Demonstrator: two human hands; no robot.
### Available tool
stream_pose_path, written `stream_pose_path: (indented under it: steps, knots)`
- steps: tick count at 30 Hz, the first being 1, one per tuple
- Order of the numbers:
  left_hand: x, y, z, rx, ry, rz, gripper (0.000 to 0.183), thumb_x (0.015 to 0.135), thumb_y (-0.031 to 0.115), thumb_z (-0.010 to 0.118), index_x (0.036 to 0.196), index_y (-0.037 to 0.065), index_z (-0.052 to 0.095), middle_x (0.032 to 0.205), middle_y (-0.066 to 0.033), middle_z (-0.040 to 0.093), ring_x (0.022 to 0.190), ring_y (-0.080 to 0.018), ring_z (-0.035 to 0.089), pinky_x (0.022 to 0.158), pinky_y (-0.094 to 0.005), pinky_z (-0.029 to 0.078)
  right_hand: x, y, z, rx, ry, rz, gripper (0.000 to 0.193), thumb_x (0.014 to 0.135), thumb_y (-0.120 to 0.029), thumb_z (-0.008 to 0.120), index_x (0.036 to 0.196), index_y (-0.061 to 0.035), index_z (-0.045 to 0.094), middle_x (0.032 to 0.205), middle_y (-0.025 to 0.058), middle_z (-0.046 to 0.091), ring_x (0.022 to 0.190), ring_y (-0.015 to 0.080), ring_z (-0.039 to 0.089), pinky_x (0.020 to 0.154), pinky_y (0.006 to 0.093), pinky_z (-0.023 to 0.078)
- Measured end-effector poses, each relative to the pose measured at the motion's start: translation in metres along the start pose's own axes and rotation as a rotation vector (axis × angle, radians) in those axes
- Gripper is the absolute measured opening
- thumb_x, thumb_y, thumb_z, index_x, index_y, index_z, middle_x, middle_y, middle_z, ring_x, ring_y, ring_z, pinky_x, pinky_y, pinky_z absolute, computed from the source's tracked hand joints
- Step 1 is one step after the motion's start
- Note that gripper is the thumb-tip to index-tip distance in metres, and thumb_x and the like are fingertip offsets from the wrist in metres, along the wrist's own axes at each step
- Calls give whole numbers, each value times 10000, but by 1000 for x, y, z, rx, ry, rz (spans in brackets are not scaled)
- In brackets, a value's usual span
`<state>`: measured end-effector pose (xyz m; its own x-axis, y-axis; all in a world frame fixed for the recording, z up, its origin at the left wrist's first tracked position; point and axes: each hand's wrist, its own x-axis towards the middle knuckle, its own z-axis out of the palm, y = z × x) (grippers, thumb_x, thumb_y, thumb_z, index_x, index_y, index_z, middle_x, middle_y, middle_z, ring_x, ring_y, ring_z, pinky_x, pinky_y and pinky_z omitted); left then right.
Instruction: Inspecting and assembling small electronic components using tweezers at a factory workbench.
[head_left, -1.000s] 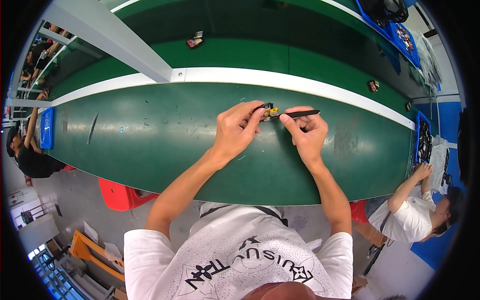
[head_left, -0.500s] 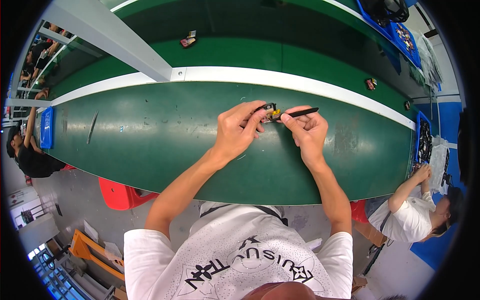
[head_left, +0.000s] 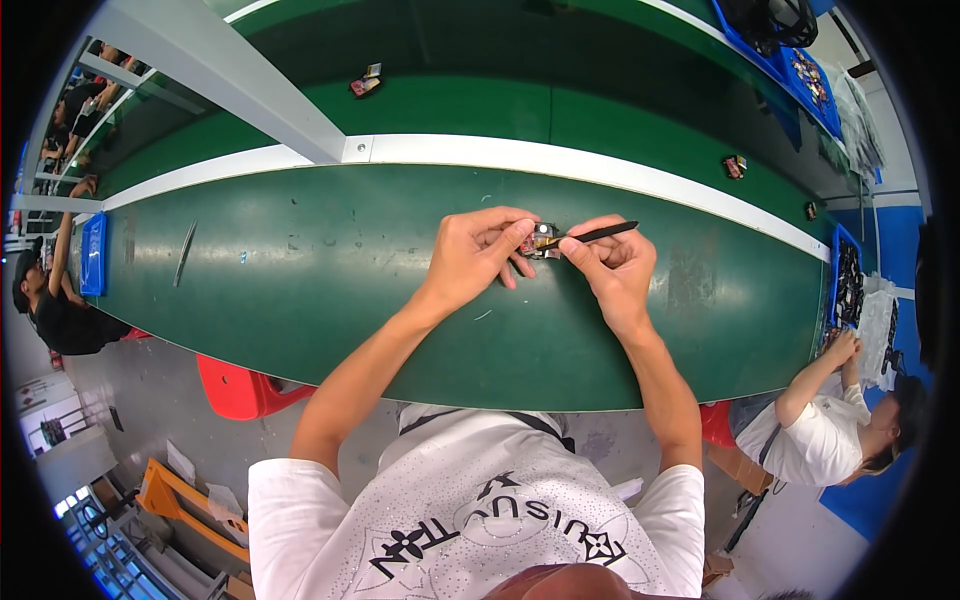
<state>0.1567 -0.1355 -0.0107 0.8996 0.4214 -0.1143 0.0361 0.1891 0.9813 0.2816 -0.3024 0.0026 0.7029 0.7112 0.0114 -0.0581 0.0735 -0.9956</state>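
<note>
Over the green bench, my left hand [head_left: 475, 250] pinches a small electronic module [head_left: 545, 235], dark-framed with metallic and reddish parts, by its left edge. A round pale spot shows near its top. My right hand [head_left: 615, 265] is closed on a slim black pen-like tool [head_left: 605, 232], held between thumb and fingers. The tool slants down to the left, and its lower end is at the module's right side. Whether the tip touches the module cannot be made out, as my fingertips cover part of it.
Silver tweezers [head_left: 185, 254] lie on the bench [head_left: 330, 310] at left, near a blue tray [head_left: 93, 255]. Past a white rail [head_left: 480, 150], a green belt [head_left: 460, 105] carries small parts [head_left: 366, 80]. Co-workers sit at both ends; a blue bin [head_left: 847, 280] is at right.
The module has turned in my left fingers, so its face shows more, and the yellow piece is less visible. My right hand's tool tilts more steeply. Parts on the belt have shifted left.
</note>
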Motion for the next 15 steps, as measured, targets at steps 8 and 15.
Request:
stream_pose_path:
  steps: [8, 15]
  knots:
    - [2, 5, -2, -124, -88, -39, 278, 1044, 158, 601, 1158, -85, 674, 956, -156, 735, 695, -226, 752, 492, -262, 575, -6, 9, 2, -228, 71, -312, 120, 837, 11, 823, 924, 17, 741, 731, -3, 677, 509, -3, 429, 470, 197, 286]
    - [1, 4, 3, -138, -30, -11, 270, 1037, 141, 611, 1178, -83, 666, 973, -166, 728, 714, -231, 751, 520, -268, 588, -10, 5, 6, -327, 154, -412, 86, 825, -6, 835, 869, 12, 763, 804, 28, 747, 480, 4, 432, 451, 206, 293]
